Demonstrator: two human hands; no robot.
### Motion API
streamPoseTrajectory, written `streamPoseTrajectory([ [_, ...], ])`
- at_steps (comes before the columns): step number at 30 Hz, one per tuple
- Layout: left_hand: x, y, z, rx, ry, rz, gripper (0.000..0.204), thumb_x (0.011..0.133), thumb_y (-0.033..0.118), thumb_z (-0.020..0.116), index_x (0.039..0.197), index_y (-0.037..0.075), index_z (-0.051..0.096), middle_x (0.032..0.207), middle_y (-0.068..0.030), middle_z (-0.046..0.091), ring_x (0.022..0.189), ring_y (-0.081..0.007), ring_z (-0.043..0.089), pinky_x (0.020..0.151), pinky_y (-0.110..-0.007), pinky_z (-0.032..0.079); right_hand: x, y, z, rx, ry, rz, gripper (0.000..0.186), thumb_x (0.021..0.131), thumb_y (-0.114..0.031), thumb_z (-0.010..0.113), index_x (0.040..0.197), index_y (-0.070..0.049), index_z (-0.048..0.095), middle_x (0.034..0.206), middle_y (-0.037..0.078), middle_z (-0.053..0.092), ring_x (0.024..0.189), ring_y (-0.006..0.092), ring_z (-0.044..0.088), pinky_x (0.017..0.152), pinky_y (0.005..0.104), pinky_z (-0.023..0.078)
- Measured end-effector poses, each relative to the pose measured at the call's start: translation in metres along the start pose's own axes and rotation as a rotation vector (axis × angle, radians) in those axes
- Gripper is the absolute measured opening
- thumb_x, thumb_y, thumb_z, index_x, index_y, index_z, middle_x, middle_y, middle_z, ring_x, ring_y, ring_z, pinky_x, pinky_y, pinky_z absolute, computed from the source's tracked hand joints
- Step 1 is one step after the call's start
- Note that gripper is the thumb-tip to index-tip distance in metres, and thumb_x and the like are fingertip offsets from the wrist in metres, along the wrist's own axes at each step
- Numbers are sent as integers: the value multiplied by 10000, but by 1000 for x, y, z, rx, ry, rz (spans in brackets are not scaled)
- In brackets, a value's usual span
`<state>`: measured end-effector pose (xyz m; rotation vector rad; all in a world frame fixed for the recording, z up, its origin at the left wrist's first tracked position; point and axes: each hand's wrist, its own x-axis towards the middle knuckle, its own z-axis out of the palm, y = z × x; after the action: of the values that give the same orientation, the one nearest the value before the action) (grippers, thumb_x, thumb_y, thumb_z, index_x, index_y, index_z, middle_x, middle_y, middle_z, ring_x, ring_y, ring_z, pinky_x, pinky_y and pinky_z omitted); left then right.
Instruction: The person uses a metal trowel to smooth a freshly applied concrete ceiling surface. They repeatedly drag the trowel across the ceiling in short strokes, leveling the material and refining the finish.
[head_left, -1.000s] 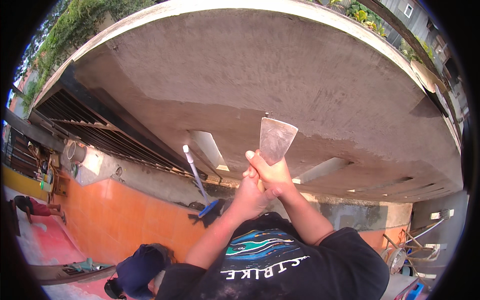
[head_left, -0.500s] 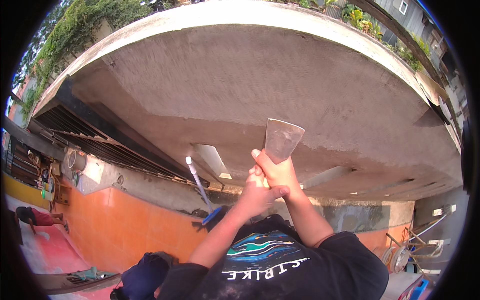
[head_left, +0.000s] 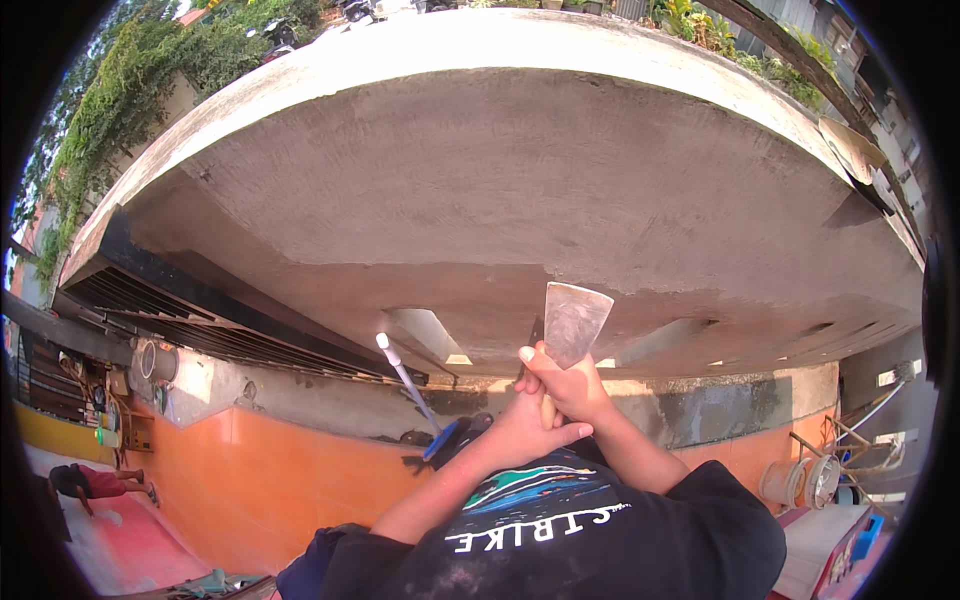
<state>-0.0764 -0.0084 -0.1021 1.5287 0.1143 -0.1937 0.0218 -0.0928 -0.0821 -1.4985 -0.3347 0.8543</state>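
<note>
Just in front of my chest, my two hands are together on a putty knife with a broad, smeared metal blade [head_left: 578,322] that points up and away. My right hand [head_left: 578,388] is closed below the blade, its thumb lying along the base. Pressed against it, my left hand [head_left: 530,425] is curled round the lower end, where a bit of pale yellowish handle [head_left: 548,411] shows between the hands. A thin dark strip [head_left: 537,332] stands left of the blade; what it is I cannot tell. Beyond the blade spreads a grey plastered wall [head_left: 480,180], darker low down.
A blue brush with a white-tipped pole [head_left: 405,375] leans left of my hands. Dark metal bars [head_left: 180,320] run along the left. Buckets [head_left: 800,482] stand at the lower right. A person [head_left: 100,483] bends at the far left by an orange surface [head_left: 270,460].
My hands and the putty knife have come lower and nearer my chest, both still closed. More of the handle shows between them. The view has shifted slightly.
</note>
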Motion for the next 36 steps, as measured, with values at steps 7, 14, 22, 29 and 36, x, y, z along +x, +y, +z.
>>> streamPoseTrajectory([
  [7, 6, -1, -9, 19, 35, 95, 607, 806, 198, 791, 1233, -31, 425, 1000, -47, 562, 935, -108, 556, 837, -279, 473, 5, -11, 4, -3, 25, 35, 314, 925, -321, 659, 780, -48, 603, 666, 49, 618, 641, 125, 644, 479, 298, 482],
  [14, 14, 46, -32, 183, 137, 314, 439, 792, 138, 766, 1115, -1, 502, 842, 10, 575, 771, -79, 564, 720, -254, 472, 13, -62, 20, 147, 15, -233, 324, 926, -314, 677, 771, -41, 596, 656, 32, 611, 650, 117, 648, 564, 286, 504],
  [22, -9, 50, -51, 283, -247, 216, 618, 868, 316, 739, 1311, -15, 466, 1172, -112, 594, 1154, -153, 549, 977, -350, 450, -11, -45, -3, 182, -75, -380, 358, 990, -282, 568, 727, -39, 572, 633, 58, 602, 624, 163, 643, 597, 310, 536],
  [29, -11, -28, -81, 6, -245, 20, 491, 1007, 344, 548, 1343, 1, 447, 1162, -127, 613, 1045, -179, 620, 873, -329, 492, -55, 99, 29, 496, -66, -26, 305, 1009, -257, 546, 798, -37, 559, 639, 54, 566, 621, 165, 613, 638, 333, 545],
  [36, 6, -19, -55, 24, -345, 77, 344, 1061, 289, 427, 1186, 14, 591, 1000, -45, 628, 977, -118, 579, 891, -296, 461, -88, 139, 56, 529, 129, -242, 218, 1040, -262, 485, 1115, -60, 454, 766, 65, 515, 578, 138, 546, 577, 303, 515],
])
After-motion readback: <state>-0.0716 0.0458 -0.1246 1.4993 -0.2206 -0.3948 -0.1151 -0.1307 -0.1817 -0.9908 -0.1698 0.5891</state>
